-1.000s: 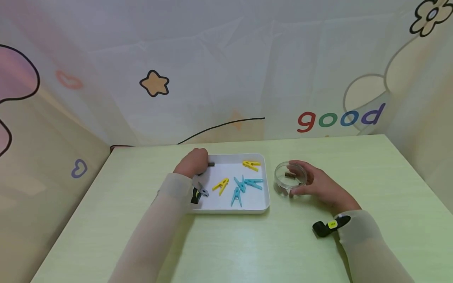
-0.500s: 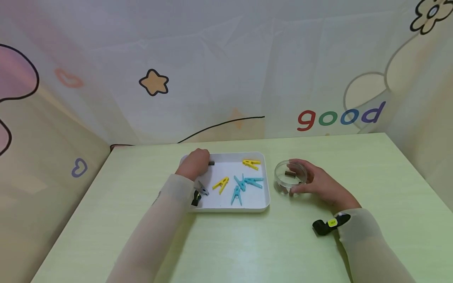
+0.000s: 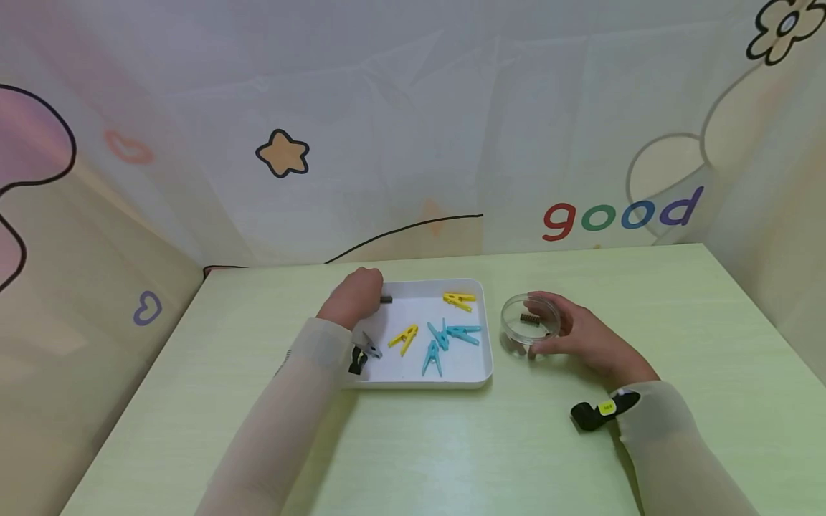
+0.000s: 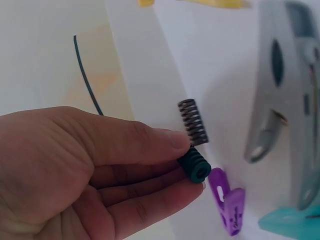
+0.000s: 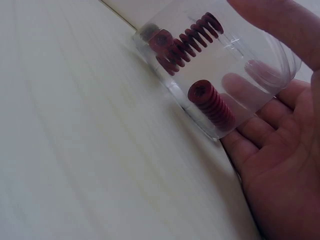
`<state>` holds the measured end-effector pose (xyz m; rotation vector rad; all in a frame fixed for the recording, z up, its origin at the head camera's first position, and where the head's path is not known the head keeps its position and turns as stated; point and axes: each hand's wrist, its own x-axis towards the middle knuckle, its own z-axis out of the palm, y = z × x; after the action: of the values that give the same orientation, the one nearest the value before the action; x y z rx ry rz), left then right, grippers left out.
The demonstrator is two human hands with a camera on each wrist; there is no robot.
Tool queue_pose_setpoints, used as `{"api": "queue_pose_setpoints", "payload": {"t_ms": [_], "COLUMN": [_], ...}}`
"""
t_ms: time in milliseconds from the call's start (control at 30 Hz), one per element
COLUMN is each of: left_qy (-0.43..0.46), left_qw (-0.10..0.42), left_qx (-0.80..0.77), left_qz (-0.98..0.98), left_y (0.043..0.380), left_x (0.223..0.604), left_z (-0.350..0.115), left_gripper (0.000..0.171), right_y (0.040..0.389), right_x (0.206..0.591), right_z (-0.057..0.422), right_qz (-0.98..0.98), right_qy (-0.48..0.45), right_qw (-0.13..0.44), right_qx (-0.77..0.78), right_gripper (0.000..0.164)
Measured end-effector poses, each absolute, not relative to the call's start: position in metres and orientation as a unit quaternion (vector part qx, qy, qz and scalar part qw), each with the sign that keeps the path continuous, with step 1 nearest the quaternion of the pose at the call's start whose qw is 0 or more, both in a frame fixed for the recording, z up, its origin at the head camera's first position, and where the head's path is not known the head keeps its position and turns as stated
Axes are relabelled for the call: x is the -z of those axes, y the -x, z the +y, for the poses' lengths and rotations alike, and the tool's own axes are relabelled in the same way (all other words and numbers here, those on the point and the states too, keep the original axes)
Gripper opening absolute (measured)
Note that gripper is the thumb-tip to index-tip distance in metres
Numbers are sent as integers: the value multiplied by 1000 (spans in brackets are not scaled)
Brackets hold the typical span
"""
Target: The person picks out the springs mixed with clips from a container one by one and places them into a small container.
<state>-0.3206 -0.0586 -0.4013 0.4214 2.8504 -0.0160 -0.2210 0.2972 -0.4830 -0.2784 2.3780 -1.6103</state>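
Observation:
My left hand (image 3: pixel 353 296) is over the back left of a white tray (image 3: pixel 464 369). In the left wrist view its thumb and fingers pinch a dark green coil spring (image 4: pixel 195 167). Just beyond the fingertips a dark metal spring (image 4: pixel 192 121) lies in the tray, with a purple clothespin (image 4: pixel 227 202) nearby. My right hand (image 3: pixel 584 335) grips a clear round dish (image 3: pixel 510 324) from its right side, on the table beside the tray. Several dark red springs (image 5: pixel 212 105) are inside the dish; one lies against its wall.
Yellow clothespins (image 3: pixel 404 337) and light blue clothespins (image 3: pixel 432 356) lie scattered in the tray. A grey clip (image 3: pixel 370 346) lies near my left wrist. A printed curtain (image 3: pixel 413 143) hangs behind the table's (image 3: pixel 452 451) back edge.
My left hand has shifted only slightly at the tray's back left corner. My right hand and the dish have stayed in place.

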Motion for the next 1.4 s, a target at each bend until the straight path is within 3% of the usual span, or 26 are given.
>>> {"api": "queue_pose_setpoints", "payload": {"t_ms": [1033,1400], "left_qy": [-119,-137], "left_qw": [123,98], "left_qx": [-51,-105], "left_qz": [984,980], "left_y": [310,305], "left_x": [375,363], "left_z": [-42,-43], "left_gripper": [9,23], "right_y": [223,223], "right_x": [486,486], "right_z": [298,298], "right_qz": [823,822], "right_qy": [94,100], "right_qw": [122,120], "right_qx": [546,548], "right_gripper": [86,84]}}
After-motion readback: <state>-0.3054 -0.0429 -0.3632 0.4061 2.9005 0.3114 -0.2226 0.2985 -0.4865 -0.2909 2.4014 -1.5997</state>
